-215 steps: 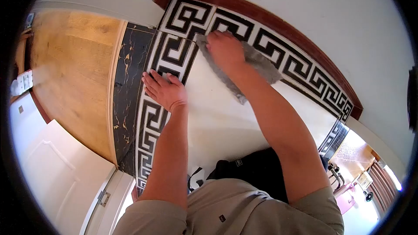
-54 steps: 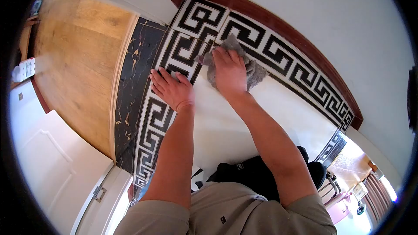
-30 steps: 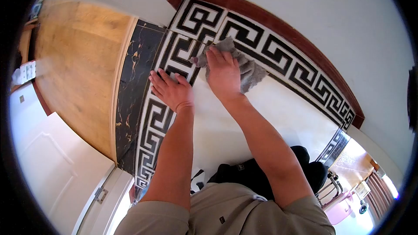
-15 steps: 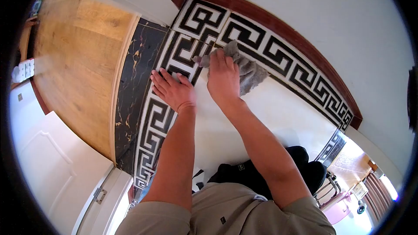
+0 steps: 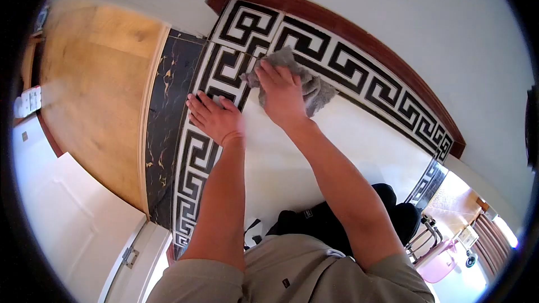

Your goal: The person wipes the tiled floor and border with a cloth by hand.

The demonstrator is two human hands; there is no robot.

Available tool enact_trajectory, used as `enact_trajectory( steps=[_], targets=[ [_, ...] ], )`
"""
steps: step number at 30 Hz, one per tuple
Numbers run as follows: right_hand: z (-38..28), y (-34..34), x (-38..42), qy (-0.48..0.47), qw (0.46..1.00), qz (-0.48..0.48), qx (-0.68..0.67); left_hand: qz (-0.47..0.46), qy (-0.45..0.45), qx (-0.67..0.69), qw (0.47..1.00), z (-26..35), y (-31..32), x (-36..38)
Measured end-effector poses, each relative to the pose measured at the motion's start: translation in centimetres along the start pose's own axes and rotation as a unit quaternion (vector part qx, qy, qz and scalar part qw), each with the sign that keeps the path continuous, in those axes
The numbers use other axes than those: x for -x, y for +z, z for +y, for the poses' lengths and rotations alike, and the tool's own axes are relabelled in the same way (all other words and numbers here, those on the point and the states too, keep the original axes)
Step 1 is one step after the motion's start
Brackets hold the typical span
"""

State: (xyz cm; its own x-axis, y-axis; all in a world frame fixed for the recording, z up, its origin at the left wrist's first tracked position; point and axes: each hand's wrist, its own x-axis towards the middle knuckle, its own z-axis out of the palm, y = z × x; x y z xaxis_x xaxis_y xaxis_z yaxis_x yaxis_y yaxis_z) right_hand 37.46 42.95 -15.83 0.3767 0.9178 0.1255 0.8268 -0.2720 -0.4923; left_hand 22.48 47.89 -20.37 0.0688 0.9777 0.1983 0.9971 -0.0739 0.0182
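My right hand lies on the grey cloth, fingers close together; whether they grip it, I cannot tell. The cloth is on the white floor, overlapping the border near its corner. My left hand rests on the border, its fingers slightly spread.

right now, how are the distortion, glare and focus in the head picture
Head view: lens distortion bows the long dark-red skirting board, corners black; head view, lower right: glare washes out the area beside the pink plastic-looking object; head view, centre: the fluffy grey cloth under the right hand shows its folds.
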Motion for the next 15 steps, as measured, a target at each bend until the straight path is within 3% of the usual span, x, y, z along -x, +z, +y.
enact_trajectory(
  steps=[7,13,15],
  targets=[
    [2.8,-2.0,1.3,-0.022,0.998,-0.054,0.039,-0.004,-0.001,0.018,1.000,0.0,-0.1,-0.1],
    [2.8,-1.3,2.4,-0.039,0.999,-0.005,0.035,-0.030,-0.010,0.003,0.999,0.4,-0.8,-0.2],
    [2.0,-0.6,1.3,-0.063,0.996,-0.032,0.052,-0.030,-0.008,-0.004,1.000,0.3,-0.6,-0.1]
  ],
)
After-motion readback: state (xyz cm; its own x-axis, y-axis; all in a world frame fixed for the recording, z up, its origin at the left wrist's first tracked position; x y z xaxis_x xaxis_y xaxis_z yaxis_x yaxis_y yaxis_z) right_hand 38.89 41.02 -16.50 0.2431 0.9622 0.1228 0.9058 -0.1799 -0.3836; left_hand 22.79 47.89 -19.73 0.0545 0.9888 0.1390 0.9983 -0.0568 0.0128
